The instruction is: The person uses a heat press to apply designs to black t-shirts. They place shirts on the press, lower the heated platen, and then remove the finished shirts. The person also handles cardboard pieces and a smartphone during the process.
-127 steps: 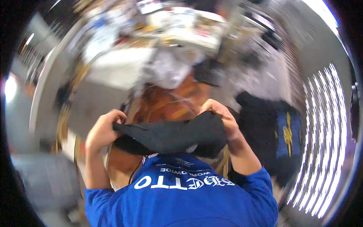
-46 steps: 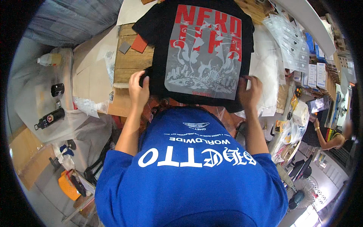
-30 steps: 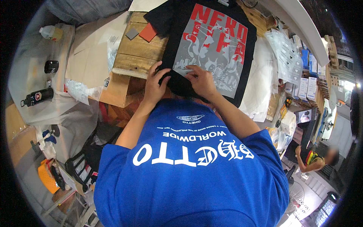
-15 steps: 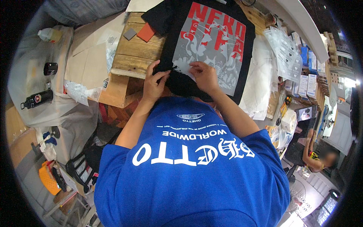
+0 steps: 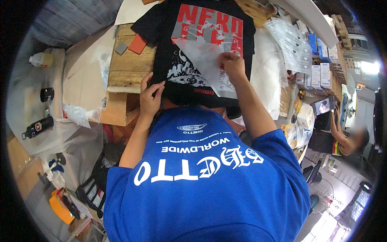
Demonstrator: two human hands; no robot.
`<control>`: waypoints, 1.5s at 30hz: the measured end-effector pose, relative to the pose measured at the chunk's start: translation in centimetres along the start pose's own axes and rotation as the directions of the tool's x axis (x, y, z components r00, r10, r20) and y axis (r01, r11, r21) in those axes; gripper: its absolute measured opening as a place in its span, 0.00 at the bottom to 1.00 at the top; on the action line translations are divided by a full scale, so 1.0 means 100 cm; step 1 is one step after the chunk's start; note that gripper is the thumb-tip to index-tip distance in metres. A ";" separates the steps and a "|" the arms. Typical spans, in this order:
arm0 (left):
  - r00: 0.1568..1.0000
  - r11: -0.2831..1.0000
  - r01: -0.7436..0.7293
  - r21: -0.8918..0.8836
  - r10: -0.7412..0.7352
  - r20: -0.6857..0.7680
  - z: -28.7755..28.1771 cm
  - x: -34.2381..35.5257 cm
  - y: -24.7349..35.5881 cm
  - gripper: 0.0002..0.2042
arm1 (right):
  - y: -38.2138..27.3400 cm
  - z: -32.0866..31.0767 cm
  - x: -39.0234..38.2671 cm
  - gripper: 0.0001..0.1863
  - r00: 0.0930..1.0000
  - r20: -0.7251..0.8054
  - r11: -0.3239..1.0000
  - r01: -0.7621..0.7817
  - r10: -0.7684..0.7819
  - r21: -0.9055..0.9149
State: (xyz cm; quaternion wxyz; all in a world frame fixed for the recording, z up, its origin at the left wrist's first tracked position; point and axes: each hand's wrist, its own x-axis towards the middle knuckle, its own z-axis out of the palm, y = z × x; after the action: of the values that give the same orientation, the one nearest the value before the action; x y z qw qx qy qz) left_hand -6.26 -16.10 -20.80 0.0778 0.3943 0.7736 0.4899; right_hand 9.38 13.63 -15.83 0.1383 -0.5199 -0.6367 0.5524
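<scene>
A black T-shirt (image 5: 161, 52) lies spread in front of me, with a red, grey and white printed design on its front. My right hand (image 5: 233, 66) pinches a clear transfer film (image 5: 201, 56) and holds it folded back over the print. The film's lower left part is off the cloth, baring white print (image 5: 183, 74) beneath; its upper part still lies flat over the red lettering. At the shirt's lower left edge rests my left hand (image 5: 151, 97), fingers apart and holding nothing.
Beside the shirt, a red square (image 5: 137, 44) and a grey square (image 5: 121, 49) lie on the wooden board (image 5: 133, 70). Far left stand a black bottle (image 5: 38, 127) and a black cup (image 5: 46, 94). Small boxes (image 5: 320, 76) are stacked at right; another person (image 5: 342, 139) is beyond.
My right hand has drawn the film's corner up and to the right, uncovering more white print. My left hand stays by the shirt's edge. The view has shifted slightly.
</scene>
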 end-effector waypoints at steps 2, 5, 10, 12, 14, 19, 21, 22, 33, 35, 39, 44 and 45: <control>1.000 1.000 -0.013 0.024 0.013 0.003 0.000 0.004 0.001 0.09 | 0.001 -0.017 0.018 0.07 0.999 -0.030 0.997 -0.012 0.014 0.074; 1.000 1.000 0.007 0.012 -0.007 0.025 0.001 0.010 0.003 0.09 | 0.002 -0.042 0.045 0.06 0.992 -0.125 0.993 -0.001 0.016 0.120; 0.999 0.999 -0.001 0.051 -0.001 0.041 0.000 0.016 0.009 0.08 | 0.006 -0.097 0.079 0.05 0.960 -0.280 0.975 0.060 0.002 0.214; 0.998 0.998 0.023 0.061 -0.027 0.060 -0.001 0.019 0.010 0.08 | 0.009 -0.124 0.089 0.06 0.938 -0.336 0.967 0.010 0.079 0.254; 0.997 0.997 0.026 0.069 -0.032 0.076 -0.002 0.021 0.010 0.08 | 0.015 -0.155 0.097 0.07 0.905 -0.416 0.957 0.035 0.092 0.289; 0.995 0.995 0.006 0.099 -0.016 0.096 0.001 0.026 0.004 0.08 | 0.062 -0.251 0.104 0.08 0.715 -0.692 0.983 0.038 0.099 0.179; 0.997 0.993 -0.023 0.117 0.014 0.076 0.005 0.028 0.001 0.08 | 0.098 -0.288 0.098 0.10 0.584 -0.797 0.954 0.123 0.154 0.275; 0.997 0.999 0.012 0.053 -0.016 0.077 0.006 0.029 -0.001 0.09 | 0.120 -0.307 0.088 0.12 0.527 -0.833 0.967 0.075 0.168 0.242; 1.000 0.996 -0.024 0.086 0.023 0.011 0.015 0.025 -0.008 0.08 | 0.254 -0.297 -0.032 0.16 0.217 -0.947 0.888 -0.346 -0.239 -0.303; 0.998 0.997 0.041 0.060 -0.044 0.036 0.017 0.025 -0.010 0.08 | 0.236 -0.264 -0.048 0.16 0.354 -0.630 0.560 -0.289 -0.691 -0.776; 0.999 0.999 -0.025 0.048 0.024 0.033 0.016 0.023 -0.014 0.17 | 0.191 -0.162 -0.047 0.17 0.847 -0.456 0.962 0.242 -0.274 -0.128; 0.984 0.993 0.120 -0.002 -0.119 0.135 0.009 0.017 -0.018 0.40 | 0.122 -0.153 -0.058 0.16 0.819 -0.515 0.966 0.190 -0.254 -0.175; 0.973 0.983 0.160 0.093 -0.173 0.150 0.008 0.018 -0.019 0.42 | 0.100 -0.176 -0.059 0.15 0.758 -0.558 0.936 0.209 -0.338 -0.284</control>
State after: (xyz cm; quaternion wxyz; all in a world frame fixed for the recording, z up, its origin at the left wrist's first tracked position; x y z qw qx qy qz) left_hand -8.05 -14.73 -22.27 0.1636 0.3684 0.8144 0.4174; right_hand 30.23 17.14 -15.78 0.3575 -0.5795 -0.6827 0.2652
